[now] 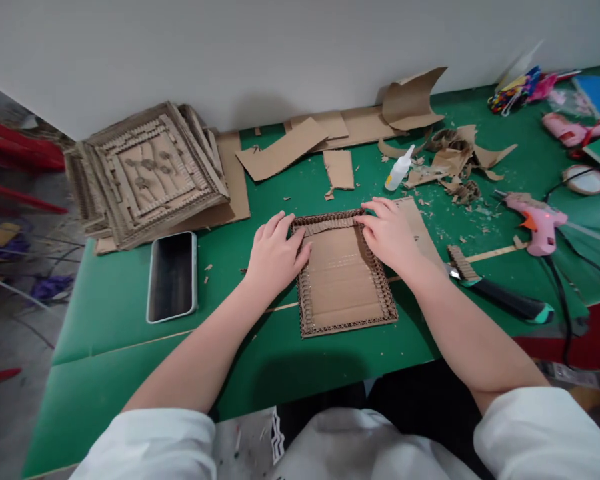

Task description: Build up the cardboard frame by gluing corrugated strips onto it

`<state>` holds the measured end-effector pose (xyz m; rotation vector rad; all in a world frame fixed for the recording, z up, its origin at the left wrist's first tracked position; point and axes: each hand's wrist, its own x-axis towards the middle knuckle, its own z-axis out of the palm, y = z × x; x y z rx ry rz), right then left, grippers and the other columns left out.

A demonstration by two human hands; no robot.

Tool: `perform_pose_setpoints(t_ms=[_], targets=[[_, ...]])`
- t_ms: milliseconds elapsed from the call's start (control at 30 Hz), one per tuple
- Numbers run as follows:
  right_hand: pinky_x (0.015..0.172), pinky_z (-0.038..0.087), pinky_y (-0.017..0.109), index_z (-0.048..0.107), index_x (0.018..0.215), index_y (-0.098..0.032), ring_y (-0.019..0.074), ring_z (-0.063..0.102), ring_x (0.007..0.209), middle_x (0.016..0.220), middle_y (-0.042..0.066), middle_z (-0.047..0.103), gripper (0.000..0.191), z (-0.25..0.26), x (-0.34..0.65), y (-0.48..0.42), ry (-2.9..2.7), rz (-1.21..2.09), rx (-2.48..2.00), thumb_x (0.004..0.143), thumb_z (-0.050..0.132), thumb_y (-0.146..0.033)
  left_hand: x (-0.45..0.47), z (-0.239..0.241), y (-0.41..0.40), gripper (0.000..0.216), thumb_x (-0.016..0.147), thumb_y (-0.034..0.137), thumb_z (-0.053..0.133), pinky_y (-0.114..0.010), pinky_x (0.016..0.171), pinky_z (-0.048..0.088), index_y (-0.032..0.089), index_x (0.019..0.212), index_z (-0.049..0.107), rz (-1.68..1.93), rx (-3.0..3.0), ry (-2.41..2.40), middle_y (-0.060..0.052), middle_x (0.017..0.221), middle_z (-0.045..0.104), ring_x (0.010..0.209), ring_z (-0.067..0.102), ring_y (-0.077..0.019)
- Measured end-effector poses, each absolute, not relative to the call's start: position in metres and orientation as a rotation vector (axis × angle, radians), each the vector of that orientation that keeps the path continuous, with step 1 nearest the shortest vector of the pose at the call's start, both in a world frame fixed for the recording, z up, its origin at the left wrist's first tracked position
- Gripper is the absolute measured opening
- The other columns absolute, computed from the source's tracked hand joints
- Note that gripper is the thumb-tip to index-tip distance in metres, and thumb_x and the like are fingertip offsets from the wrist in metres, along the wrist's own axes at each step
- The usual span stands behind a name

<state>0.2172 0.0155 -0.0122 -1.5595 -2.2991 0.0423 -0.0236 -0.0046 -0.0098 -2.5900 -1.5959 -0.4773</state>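
Note:
A shallow cardboard frame (347, 280) with raised corrugated edges lies on the green table in front of me. Along its far inner side runs a corrugated cardboard strip (330, 227). My left hand (279, 250) is closed around the frame's far left corner, its thumb inside and its fingers along the outside. At the far right corner, my right hand (389, 233) pinches the strip's right end with its fingertips against the frame's edge. A flat cardboard piece (420, 230) lies partly under my right hand.
A phone (172, 279) and stacked cardboard panels (153, 173) lie left. Behind are cardboard pieces (283, 148), a white glue bottle (399, 170) and torn scraps (453, 157). To the right are a utility knife (510, 300) and a pink glue gun (541, 227) with trailing cables.

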Motion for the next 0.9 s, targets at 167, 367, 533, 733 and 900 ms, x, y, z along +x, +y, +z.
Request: perform_pose_setpoints(t_ms=[167,367,533,733,900], targets=[[0.103,0.041,0.05,0.074,0.103,-0.019,0.0286,0.047,0.123,0.122,0.009,0.063,0.034,-0.021,0.215,0.017,-2.249,0.103,-1.546,0.084,0.046,-0.012,-0.025,-0.008,-0.006,0.031,0.092,0.029,0.045,-0.051,0.099,0.042,0.015,0.106,0.068,-0.524,-2.583,-1.583,-0.016,0.126,0.058,0.126,0.047,-0.0335],[0.101,0.042,0.048,0.072,0.106,-0.022,0.0266,0.054,0.116,0.117,0.009,0.065,0.032,0.006,0.238,0.016,-2.037,0.069,-1.528,0.088,0.046,-0.017,-0.026,-0.01,-0.006,0.031,0.091,0.029,0.045,-0.05,0.097,0.044,0.016,0.108,0.068,-0.498,-2.594,-1.593,-0.016,0.125,0.059,0.125,0.048,-0.0338],[0.082,0.051,0.041,0.069,0.108,-0.022,0.0228,0.065,0.088,0.099,0.006,0.07,0.028,0.032,0.305,0.005,-1.504,0.102,-1.818,0.089,0.05,-0.03,-0.025,-0.01,-0.004,0.03,0.092,0.029,0.044,-0.051,0.098,0.045,0.017,0.1,0.07,-0.564,-2.706,-1.56,-0.014,0.122,0.059,0.124,0.049,-0.033],[0.075,0.05,0.042,0.056,0.13,-0.019,0.0265,0.064,0.083,0.096,0.01,0.069,0.06,0.023,0.308,-0.022,-1.812,0.328,-2.155,0.079,0.063,-0.05,-0.022,-0.016,-0.002,0.033,0.092,0.032,0.043,-0.051,0.099,0.045,0.016,0.102,0.071,-0.546,-2.775,-1.437,-0.015,0.12,0.06,0.124,0.049,-0.0327],[0.065,0.049,0.04,0.04,0.143,-0.019,0.0357,0.061,0.095,0.108,0.019,0.063,0.073,0.01,0.279,-0.027,-2.071,0.223,-2.281,0.08,0.062,-0.046,-0.024,-0.022,-0.002,0.035,0.093,0.032,0.043,-0.051,0.1,0.045,0.014,0.107,0.07,-0.527,-2.763,-1.396,-0.015,0.119,0.064,0.124,0.05,-0.0324]])
